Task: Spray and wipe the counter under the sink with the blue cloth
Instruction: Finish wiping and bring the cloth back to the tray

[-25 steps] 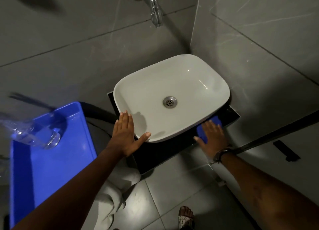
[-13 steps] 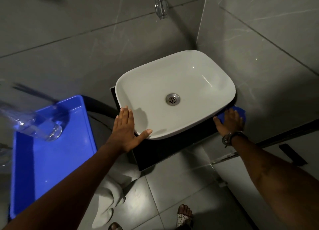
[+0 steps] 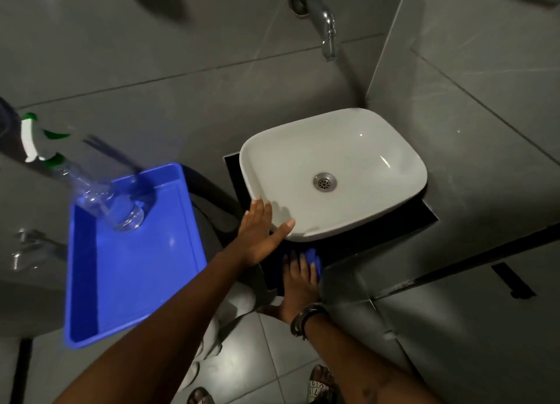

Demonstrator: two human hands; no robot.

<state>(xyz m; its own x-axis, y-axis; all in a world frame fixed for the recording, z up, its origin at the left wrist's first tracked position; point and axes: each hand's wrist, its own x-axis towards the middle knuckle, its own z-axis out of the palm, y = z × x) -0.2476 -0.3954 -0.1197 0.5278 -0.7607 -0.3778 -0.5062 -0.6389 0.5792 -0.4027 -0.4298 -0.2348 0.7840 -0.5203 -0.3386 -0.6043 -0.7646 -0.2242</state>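
A white basin [image 3: 348, 149] sits on a black counter [image 3: 403, 221] in a grey tiled corner. My left hand [image 3: 257, 231] lies flat and open against the basin's near left rim. My right hand [image 3: 300, 279] presses the blue cloth [image 3: 313, 259] flat on the counter's front edge, just below the basin's near corner. Most of the cloth is hidden under my fingers. A clear spray bottle [image 3: 100, 191] with a white and green trigger head stands tilted in a blue tray [image 3: 136, 270] at the left.
A chrome tap [image 3: 324, 24] juts from the wall above the basin. A white cloth [image 3: 212, 337] hangs below the counter near the tiled floor. My sandalled foot [image 3: 321, 385] shows at the bottom. A metal tap fitting [image 3: 27, 249] is at the far left.
My right hand has slid the blue cloth from the counter's right side leftward along the front edge to below the basin's near corner. My left hand stays on the rim.
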